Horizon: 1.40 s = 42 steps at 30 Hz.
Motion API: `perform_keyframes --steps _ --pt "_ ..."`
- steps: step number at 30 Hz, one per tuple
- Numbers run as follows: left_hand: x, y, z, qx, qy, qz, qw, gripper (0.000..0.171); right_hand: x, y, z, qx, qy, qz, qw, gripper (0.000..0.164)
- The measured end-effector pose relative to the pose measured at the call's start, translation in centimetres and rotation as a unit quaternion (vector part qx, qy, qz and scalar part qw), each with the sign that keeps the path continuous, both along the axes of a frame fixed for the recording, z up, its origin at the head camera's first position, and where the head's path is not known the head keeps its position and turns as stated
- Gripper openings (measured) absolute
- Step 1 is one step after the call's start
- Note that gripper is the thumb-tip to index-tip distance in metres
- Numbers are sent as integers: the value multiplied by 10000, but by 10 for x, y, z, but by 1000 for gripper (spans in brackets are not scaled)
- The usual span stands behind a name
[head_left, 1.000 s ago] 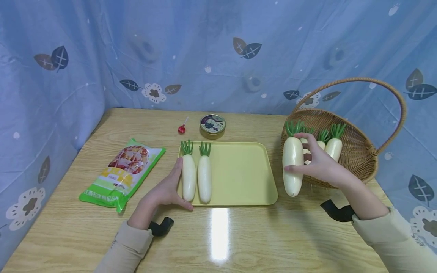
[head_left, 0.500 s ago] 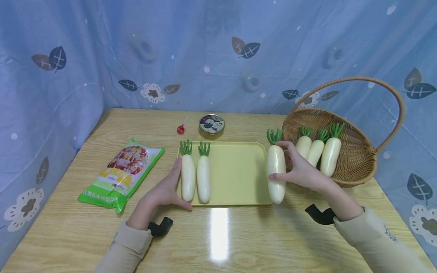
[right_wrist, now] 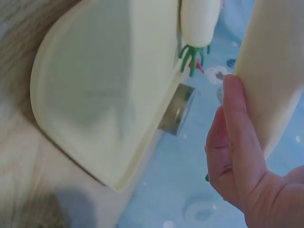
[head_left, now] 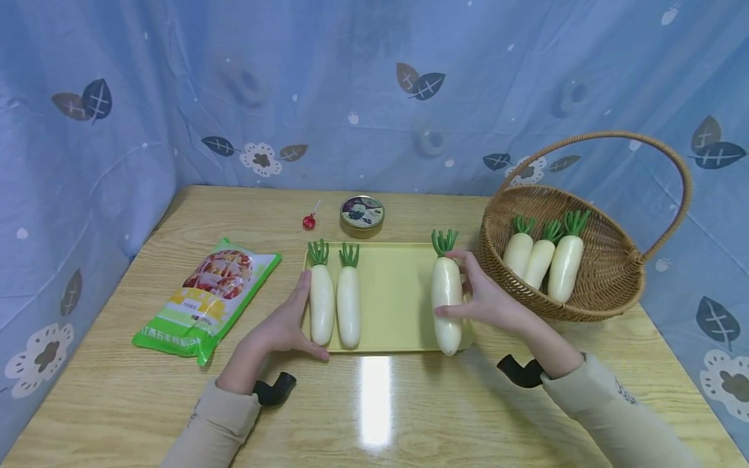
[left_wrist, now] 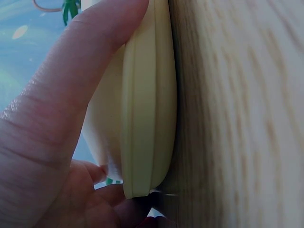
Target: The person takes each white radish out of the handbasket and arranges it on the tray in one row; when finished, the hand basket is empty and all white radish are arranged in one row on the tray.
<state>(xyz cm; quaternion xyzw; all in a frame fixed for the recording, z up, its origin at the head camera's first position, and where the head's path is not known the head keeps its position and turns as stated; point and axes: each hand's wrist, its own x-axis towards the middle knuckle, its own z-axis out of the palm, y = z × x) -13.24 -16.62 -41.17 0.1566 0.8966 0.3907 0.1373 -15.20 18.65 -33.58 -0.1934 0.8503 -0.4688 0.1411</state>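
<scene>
My right hand (head_left: 482, 296) holds a white radish (head_left: 447, 305) with green leaf stubs between thumb and fingers, above the right part of the yellow tray (head_left: 398, 296). In the right wrist view, this radish (right_wrist: 273, 61) stands apart from the tray (right_wrist: 85, 90). Two more white radishes lie side by side at the tray's left end, the outer radish (head_left: 322, 305) and the inner radish (head_left: 349, 305). My left hand (head_left: 287, 325) grips the tray's near left corner, its thumb along the front rim and its fingers on the left side. The left wrist view shows that rim (left_wrist: 145, 104) close up.
A wicker basket (head_left: 614, 286) with a tall handle stands at the right, holding several white radishes (head_left: 565, 266). Behind the tray are a round tin (head_left: 362, 216) and a red lollipop (head_left: 309, 222). A green food packet (head_left: 210, 299) lies at the left. Blue curtains surround the table.
My right hand has carried the white radish leftward from the basket's front to above the tray's right part. My left hand stays at the tray's corner.
</scene>
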Motion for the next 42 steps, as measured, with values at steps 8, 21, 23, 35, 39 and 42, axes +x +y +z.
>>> perform_keyframes --steps 8,21,23,35,39,42 --pt "0 1 0 -60 -16 25 10000 149 0 -13 -12 210 -205 53 9996 89" --pt "0 0 0 -45 -32 9 10000 150 -4 -35 -33 28 -404 15 9992 89" --pt "0 0 0 -33 -20 10 10000 150 -5 -39 -35 2 -448 29 9990 90" --pt "-1 1 0 -43 -9 20 10000 151 -10 -57 -42 -224 -667 -46 9975 91" --pt "-1 0 -1 -34 -34 29 10000 150 -13 -62 -46 -315 -713 -10 9970 90" --pt "-1 0 -1 -38 -32 26 10000 151 -11 -67 -42 -386 -773 17 9963 89"
